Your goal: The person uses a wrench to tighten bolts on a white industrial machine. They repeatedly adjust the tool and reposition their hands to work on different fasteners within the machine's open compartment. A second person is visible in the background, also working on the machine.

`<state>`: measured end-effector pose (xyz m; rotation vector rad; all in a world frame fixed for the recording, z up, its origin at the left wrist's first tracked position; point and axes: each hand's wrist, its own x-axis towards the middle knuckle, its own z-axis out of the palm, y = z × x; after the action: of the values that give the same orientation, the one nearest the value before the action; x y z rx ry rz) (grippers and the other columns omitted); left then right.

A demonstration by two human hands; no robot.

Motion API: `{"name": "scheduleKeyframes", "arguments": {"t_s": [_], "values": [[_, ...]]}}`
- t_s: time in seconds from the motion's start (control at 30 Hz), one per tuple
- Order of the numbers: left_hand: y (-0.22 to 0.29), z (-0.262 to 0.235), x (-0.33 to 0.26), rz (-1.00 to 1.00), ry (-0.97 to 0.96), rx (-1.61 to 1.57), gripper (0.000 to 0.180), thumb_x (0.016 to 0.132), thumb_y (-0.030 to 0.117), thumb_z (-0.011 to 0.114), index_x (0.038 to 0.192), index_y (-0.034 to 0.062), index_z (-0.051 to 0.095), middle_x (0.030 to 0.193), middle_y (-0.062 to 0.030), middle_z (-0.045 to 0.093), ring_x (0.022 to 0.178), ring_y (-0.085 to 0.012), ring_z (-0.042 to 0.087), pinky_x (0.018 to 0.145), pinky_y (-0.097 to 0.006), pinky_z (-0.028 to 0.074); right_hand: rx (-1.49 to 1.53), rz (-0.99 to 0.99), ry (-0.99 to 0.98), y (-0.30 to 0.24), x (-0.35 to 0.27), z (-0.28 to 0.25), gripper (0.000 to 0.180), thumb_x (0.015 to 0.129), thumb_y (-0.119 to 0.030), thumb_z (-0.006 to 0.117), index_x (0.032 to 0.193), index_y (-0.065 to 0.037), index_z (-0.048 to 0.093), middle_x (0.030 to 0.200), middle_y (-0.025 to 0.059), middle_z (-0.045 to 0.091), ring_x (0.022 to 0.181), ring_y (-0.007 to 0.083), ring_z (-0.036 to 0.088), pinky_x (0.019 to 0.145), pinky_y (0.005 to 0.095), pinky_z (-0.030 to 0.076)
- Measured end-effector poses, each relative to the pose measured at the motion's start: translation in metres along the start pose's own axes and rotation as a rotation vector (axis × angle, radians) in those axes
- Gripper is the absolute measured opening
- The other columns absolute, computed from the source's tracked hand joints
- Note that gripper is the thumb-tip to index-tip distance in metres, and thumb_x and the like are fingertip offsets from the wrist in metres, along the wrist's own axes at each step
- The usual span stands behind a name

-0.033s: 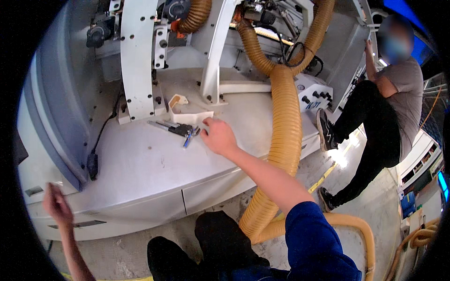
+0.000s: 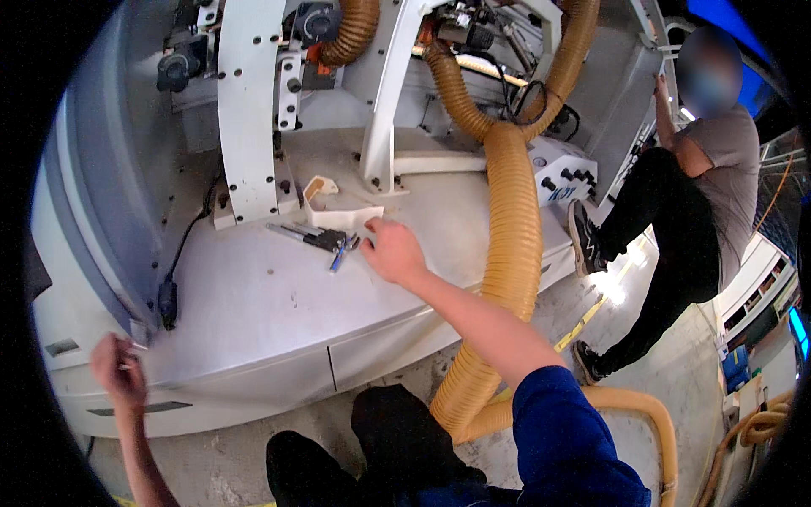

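Left hand (image 2: 120, 372): shifted slightly rightward since the earlier frame, to beside the near left corner of the base (image 2: 279, 304); fingers curled inward, a pale glint at the fingertips; cannot tell whether grasping anything.
Right hand (image 2: 395, 251): almost unmoved since then; extended over the front edge of the base, thumb and forefinger bent and slightly apart, nothing seen gripped; contact with anything below, unclear.
Key set (image 2: 328, 240): black holder with silver keys, lying on the base just left of the right fingertips; long axis running from far left to near right, holder end toward the right hand.
Blue tool (image 2: 338, 257): lying at the holder's right end, just beside the right thumb; slanted, blue part toward the front edge.
Nearer hand: right, by far; left well apart from both.
Bracket (image 2: 345, 213): cream, angular, behind the key set; right end near the right forefinger.
Obstructions: bracket bounding the far side; hose (image 2: 513, 220) over the front edge, passing behind the right forearm (image 2: 481, 313).
Post (image 2: 249, 110): white, bolted upright, farther back.
Cable (image 2: 187, 237): black, toward the left edge.
Co-worker (image 2: 718, 169): beyond the right end, one foot raised near the base.
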<state>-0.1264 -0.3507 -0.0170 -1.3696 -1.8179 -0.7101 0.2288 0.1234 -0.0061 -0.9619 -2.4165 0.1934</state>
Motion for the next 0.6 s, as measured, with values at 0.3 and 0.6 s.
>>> {"name": "scheduleKeyframes", "arguments": {"t_s": [0.3,0.6], "values": [[0.111,0.059,0.055,-0.186,-0.314,-0.207,0.023,0.088,0.01,0.072,0.074,0.0015,0.056,0.067,-0.0213,0.06,0.065,-0.0459,0.059,0.06,-0.052,0.044,0.031,-0.027,0.041,0.001,0.0,0.005,0.034,0.09,-0.022,0.067,0.116,-0.001,0.069,0.107,0.0243,0.074,0.102,0.0407,0.07,0.094,0.0498,0.056],[0.117,0.052,0.066,-0.413,-0.34,-0.092,0.015,0.092,0.017,0.07,0.084,0.0042,0.068,0.073,-0.0207,0.068,0.073,-0.0431,0.068,0.067,-0.052,0.052,0.017,-0.032,0.056,0.003,0.004,0.008,0.033,0.089,-0.022,0.068,0.115,-0.001,0.07,0.108,0.0228,0.074,0.103,0.0408,0.07,0.095,0.0503,0.056]]}}
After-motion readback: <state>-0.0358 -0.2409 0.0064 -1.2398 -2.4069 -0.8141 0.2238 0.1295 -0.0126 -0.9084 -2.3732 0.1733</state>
